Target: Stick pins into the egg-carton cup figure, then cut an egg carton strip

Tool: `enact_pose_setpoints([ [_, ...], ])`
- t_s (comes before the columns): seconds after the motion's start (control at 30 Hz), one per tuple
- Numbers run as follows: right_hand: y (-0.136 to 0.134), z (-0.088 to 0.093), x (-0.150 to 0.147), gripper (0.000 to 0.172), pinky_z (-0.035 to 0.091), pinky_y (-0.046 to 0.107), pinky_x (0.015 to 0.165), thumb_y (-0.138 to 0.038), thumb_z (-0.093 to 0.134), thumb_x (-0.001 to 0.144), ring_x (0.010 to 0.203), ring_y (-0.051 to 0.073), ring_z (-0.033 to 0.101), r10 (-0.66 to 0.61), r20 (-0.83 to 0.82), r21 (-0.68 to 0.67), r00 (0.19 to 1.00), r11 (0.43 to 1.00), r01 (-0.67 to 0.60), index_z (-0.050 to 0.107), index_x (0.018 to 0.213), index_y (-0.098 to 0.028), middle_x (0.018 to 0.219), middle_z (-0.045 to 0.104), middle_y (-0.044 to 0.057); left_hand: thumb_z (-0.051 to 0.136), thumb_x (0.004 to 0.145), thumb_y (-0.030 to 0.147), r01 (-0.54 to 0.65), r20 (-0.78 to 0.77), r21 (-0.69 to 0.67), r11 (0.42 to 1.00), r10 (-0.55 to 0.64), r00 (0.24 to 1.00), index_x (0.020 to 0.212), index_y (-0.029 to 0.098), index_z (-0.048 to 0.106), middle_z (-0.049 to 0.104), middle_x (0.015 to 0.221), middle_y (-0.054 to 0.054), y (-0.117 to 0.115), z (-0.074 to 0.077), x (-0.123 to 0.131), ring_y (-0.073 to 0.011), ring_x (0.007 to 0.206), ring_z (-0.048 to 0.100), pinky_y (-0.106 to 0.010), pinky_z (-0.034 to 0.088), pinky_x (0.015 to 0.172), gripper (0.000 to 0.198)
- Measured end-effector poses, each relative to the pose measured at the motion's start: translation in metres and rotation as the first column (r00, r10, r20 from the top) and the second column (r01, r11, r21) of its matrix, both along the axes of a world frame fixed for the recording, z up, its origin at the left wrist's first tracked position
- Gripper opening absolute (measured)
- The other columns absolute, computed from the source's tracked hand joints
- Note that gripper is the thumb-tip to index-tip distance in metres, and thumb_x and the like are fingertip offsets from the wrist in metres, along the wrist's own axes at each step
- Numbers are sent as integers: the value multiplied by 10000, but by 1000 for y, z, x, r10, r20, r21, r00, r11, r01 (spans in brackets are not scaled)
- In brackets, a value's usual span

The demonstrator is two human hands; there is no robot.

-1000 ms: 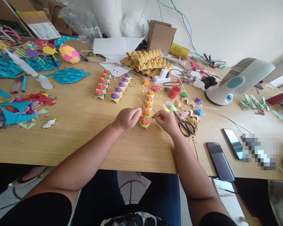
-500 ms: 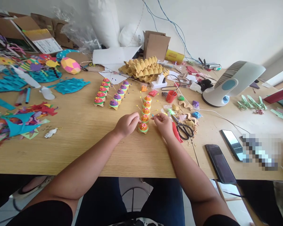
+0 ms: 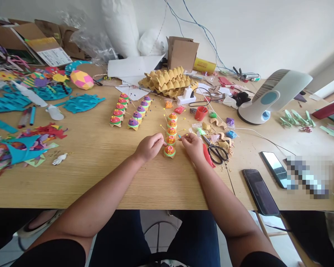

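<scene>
In the head view an egg-carton caterpillar (image 3: 171, 132) with orange domes and green rims stands lengthwise in front of me. Thin stalks with yellow tips stick out from both its sides. My left hand (image 3: 150, 147) is closed, its fingertips against the caterpillar's left side near the front; what they pinch, if anything, is hidden. On the opposite side, my right hand (image 3: 193, 146) is closed in a pinch just off the body. A tiny bluish bit shows at its fingertips, too small to name. A red caterpillar (image 3: 119, 111) and a purple caterpillar (image 3: 139, 112) stand behind to the left.
Black-handled scissors (image 3: 217, 154) lie right of my right hand, by a red cup (image 3: 201, 113) and clay packets. Egg cartons (image 3: 167, 81) are stacked behind. A white fan (image 3: 272, 98) and phones (image 3: 260, 191) are at right; paper scraps (image 3: 30, 144) lie left.
Both hands stay almost where they were, at the caterpillar's sides. The whole view has shifted slightly; no thing has plainly been taken up or let go.
</scene>
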State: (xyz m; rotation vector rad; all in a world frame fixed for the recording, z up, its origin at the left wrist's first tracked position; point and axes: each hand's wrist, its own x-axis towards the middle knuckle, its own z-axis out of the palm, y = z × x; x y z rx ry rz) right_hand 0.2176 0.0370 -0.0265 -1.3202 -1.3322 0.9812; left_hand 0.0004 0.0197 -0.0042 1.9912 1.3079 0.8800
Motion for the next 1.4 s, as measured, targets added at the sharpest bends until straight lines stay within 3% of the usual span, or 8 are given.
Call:
enact_pose_setpoints([
  [0.2,0,3,1,109,533,315,735,-322,628,784,818,214,726,-5,-4,16,1000,1000,5,613,796,-215,861,775,64,589,887,457,-2,-111,-11,1000,1,994,868,228,511,564,601,78,1,-1,-2,-107,489,415,-252,285,548,243],
  [0.3,1,3,2,131,529,320,757,-337,636,778,828,217,726,-24,-33,17,999,1000,25,620,806,-210,850,766,62,725,753,617,62,-198,-14,998,-64,978,956,244,524,493,600,94,1,4,-5,-113,506,432,-249,284,553,470],
  [0.43,1,2,2,143,523,319,769,-346,642,775,834,216,725,-31,-60,18,998,999,32,623,812,-210,845,762,54,860,547,658,102,-342,59,993,-76,937,1027,250,498,587,770,57,-2,7,-5,-146,610,547,-259,298,585,727],
  [0.57,1,2,3,145,514,304,725,-352,636,771,798,208,714,-34,-30,15,999,999,35,627,799,-210,827,759,51,846,632,560,139,-422,87,986,-90,902,1065,263,470,662,902,33,-4,4,-3,-181,688,621,-277,329,615,646],
  [0.73,1,4,2,135,488,291,648,-351,622,769,743,203,696,-22,12,14,1000,1000,22,609,777,-217,814,763,55,782,720,520,139,-410,111,984,-82,908,1056,267,472,697,991,27,-4,1,-1,-191,729,655,-291,357,630,523],
  [1.4,1,1,-1,97,527,317,740,-320,617,782,820,209,717,19,18,22,1000,1000,-20,593,782,-226,836,757,46,764,741,538,147,-384,121,982,-90,919,1028,261,512,701,998,17,-1,-3,-1,-195,786,663,-289,362,642,473],
])
